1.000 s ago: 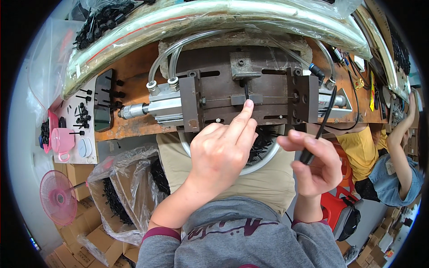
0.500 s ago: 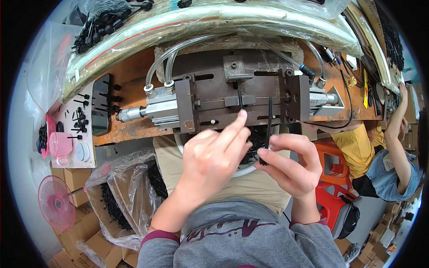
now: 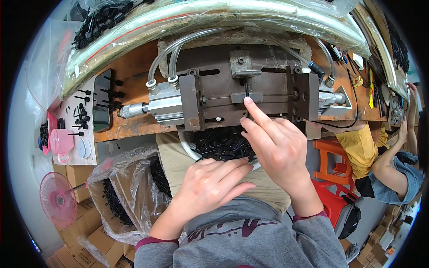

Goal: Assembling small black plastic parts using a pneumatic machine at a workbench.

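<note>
A short black rod sits upright in view in the small grey block at the middle of the dark metal fixture. My right hand has its index fingertip on the near end of that rod. Its other fingers are bent and hold nothing visible. Lower and to the left, my left hand reaches over the heap of black parts in a round container on my lap. Its fingers are stretched out, thumb apart, and their tips are at the near edge of the heap.
Air cylinders flank the fixture, left and right, with clear hoses. At left are a phone, a pink cup and a pink fan. A plastic-lined box holds black parts. Another person sits at right.
My left hand has left the fixture and dropped to the parts heap. The right hand, earlier pinching a long black rod, has moved up and now touches the rod in the fixture.
</note>
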Demonstrator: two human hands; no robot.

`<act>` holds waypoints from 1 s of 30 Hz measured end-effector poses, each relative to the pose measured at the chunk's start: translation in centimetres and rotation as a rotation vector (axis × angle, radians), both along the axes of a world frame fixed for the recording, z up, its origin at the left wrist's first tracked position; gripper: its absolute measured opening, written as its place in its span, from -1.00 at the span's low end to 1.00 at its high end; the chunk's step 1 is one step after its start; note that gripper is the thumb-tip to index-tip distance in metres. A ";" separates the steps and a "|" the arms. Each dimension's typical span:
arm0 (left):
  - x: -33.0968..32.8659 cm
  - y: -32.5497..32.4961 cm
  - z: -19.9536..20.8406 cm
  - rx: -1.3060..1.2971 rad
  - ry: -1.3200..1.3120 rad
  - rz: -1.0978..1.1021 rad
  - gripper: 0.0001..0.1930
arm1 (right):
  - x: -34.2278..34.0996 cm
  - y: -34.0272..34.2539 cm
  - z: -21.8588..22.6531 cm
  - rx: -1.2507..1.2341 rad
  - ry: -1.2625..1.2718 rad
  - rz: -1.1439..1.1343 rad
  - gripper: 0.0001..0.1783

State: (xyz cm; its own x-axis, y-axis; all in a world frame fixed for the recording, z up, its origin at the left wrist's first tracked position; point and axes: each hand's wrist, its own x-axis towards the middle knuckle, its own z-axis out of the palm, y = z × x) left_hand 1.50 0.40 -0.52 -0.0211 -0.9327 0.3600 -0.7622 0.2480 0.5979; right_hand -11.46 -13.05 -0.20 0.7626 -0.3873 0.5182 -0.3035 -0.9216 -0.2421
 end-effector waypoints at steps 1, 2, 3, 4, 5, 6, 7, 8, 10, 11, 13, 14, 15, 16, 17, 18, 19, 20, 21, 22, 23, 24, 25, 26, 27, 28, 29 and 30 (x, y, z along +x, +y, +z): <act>0.0 0.0 -0.2 -0.003 0.009 -0.006 -0.68 | 0.1 -0.1 0.1 0.006 0.006 -0.012 -0.71; -0.1 0.0 -0.3 -0.007 0.019 -0.012 -0.70 | 0.1 -0.1 0.2 0.007 0.017 -0.014 -0.71; -0.1 0.0 -0.4 -0.010 0.023 -0.017 -0.71 | 0.1 -0.2 0.3 0.007 0.025 -0.013 -0.71; -0.2 0.0 -0.5 -0.012 0.028 -0.021 -0.73 | 0.0 -0.2 0.4 0.006 0.034 -0.014 -0.71; -0.3 -0.1 -0.5 -0.015 0.033 -0.026 -0.74 | 0.0 -0.2 0.4 0.003 0.052 -0.006 -0.73; -0.3 -0.1 -0.5 -0.025 0.046 -0.030 -0.75 | -0.1 -0.2 0.6 -0.003 0.068 0.004 -0.74; -0.4 -0.2 -0.6 -0.035 0.059 -0.034 -0.76 | -0.1 -0.2 0.7 -0.010 0.083 0.014 -0.74; -0.4 -0.2 -0.6 -0.045 0.072 -0.038 -0.78 | -0.1 -0.1 0.8 -0.006 0.103 0.011 -0.74; -0.4 -0.3 -0.5 -0.088 0.175 -0.049 -0.81 | -0.1 0.1 1.1 -0.005 0.136 -0.001 -0.75; -0.4 -0.3 -0.4 -0.110 0.227 -0.055 -0.82 | -0.1 0.1 1.3 0.000 0.146 -0.020 -0.74; -0.5 -0.4 0.8 -0.140 0.477 -0.084 -0.85 | 0.0 0.3 1.3 0.015 0.158 -0.056 -0.70; -0.5 -0.4 1.8 -0.154 0.603 -0.099 -0.86 | 0.0 0.2 1.2 0.013 0.152 -0.059 -0.70; -0.3 -0.1 3.1 -0.132 0.734 -0.121 -0.91 | -0.1 0.2 1.0 0.012 0.145 -0.056 -0.70; -0.4 -0.1 4.6 -0.178 0.871 -0.155 -0.94 | 0.0 0.2 1.0 0.014 0.136 -0.048 -0.70; -0.8 -0.4 6.0 -0.226 1.006 -0.190 -0.97 | 0.0 0.2 1.0 0.003 0.127 -0.046 -0.72; -1.0 -0.7 7.2 -0.267 1.116 -0.245 -0.96 | 0.1 0.2 0.9 -0.012 0.101 -0.035 -0.74; -1.3 -1.0 8.1 -0.300 1.220 -0.313 -0.96 | 0.0 0.1 0.6 -0.022 0.079 -0.030 -0.77; -1.7 -1.5 8.7 -0.334 1.335 -0.405 -0.95 | 0.0 0.0 0.4 -0.033 0.057 -0.024 -0.78; -2.2 -1.6 9.0 -0.369 1.427 -0.477 -0.95 | 0.2 0.2 0.3 -0.020 0.042 -0.018 -0.77; -2.6 -1.9 9.2 -0.395 1.517 -0.569 -0.94 | 0.1 0.3 0.4 -0.008 0.032 -0.014 -0.77; -3.1 -2.2 9.3 -0.417 1.582 -0.641 -0.94 | 0.0 0.4 0.4 0.005 0.022 -0.008 -0.76; -3.6 -2.4 9.2 -0.439 1.639 -0.712 -0.93 | -0.2 0.5 0.4 0.020 0.014 -0.004 -0.76; -4.1 -2.5 9.1 -0.462 1.685 -0.774 -0.93 | -0.3 0.8 0.4 0.051 0.005 0.004 -0.72; -4.6 -2.7 9.0 -0.483 1.724 -0.833 -0.92 | -0.6 1.0 0.5 0.058 0.006 0.023 -0.72; -5.2 -3.0 8.7 -0.498 1.760 -0.889 -0.91 | -1.0 1.1 0.5 0.065 0.009 0.038 -0.72; -5.6 -3.3 8.5 -0.518 1.791 -0.938 -0.91 | -1.3 1.4 0.5 0.072 0.013 0.054 -0.72; -6.0 -3.5 8.4 -0.532 1.809 -0.984 -0.90 | -1.5 1.9 0.8 0.117 0.015 0.128 -0.72; -6.5 -3.8 8.3 -0.549 1.828 -1.020 -0.90 | -1.7 2.4 0.8 0.155 0.028 0.190 -0.72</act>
State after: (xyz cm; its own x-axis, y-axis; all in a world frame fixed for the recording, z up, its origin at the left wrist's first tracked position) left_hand -4.95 -3.38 7.75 0.2761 -0.6483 0.7095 0.8939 0.4445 0.0583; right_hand -13.19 -10.67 0.59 0.8426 -0.3086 0.4413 -0.1370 -0.9154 -0.3785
